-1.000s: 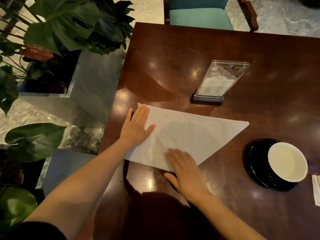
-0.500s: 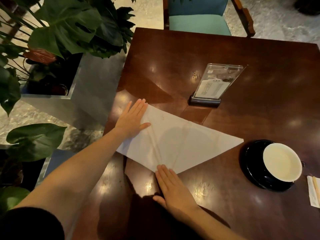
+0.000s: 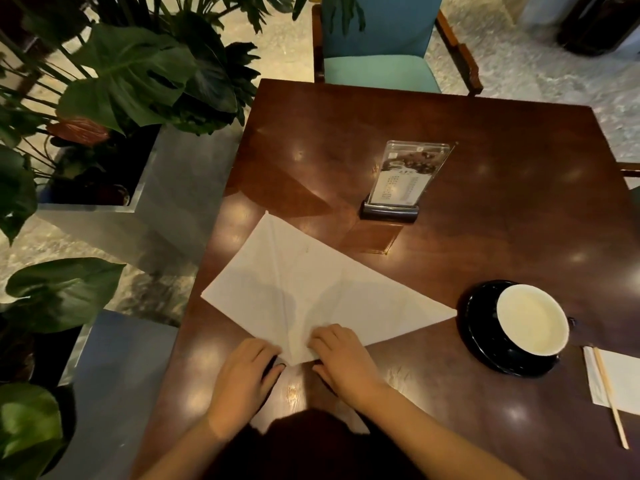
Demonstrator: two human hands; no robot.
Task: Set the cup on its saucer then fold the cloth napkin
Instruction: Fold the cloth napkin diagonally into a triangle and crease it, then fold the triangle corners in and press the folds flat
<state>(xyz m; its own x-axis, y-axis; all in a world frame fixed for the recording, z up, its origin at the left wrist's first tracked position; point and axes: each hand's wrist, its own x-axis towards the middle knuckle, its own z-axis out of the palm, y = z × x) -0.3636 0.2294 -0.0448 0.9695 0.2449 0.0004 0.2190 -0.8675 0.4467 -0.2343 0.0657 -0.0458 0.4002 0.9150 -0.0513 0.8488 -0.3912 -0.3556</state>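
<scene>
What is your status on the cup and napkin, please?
Fingers of left hand and right hand pinch near corner of napkin. Triangle fold, flat on table. Done: cup on saucer. Nothing blocking the fold.

The napkin (image 3: 311, 289) is plain white on a glossy dark reddish-brown tabletop (image 3: 502, 237). The cup (image 3: 531, 319) is cream-white inside, on a black saucer (image 3: 485, 337). The chair (image 3: 381, 46) is teal, the leaves (image 3: 138, 74) dark green.
</scene>
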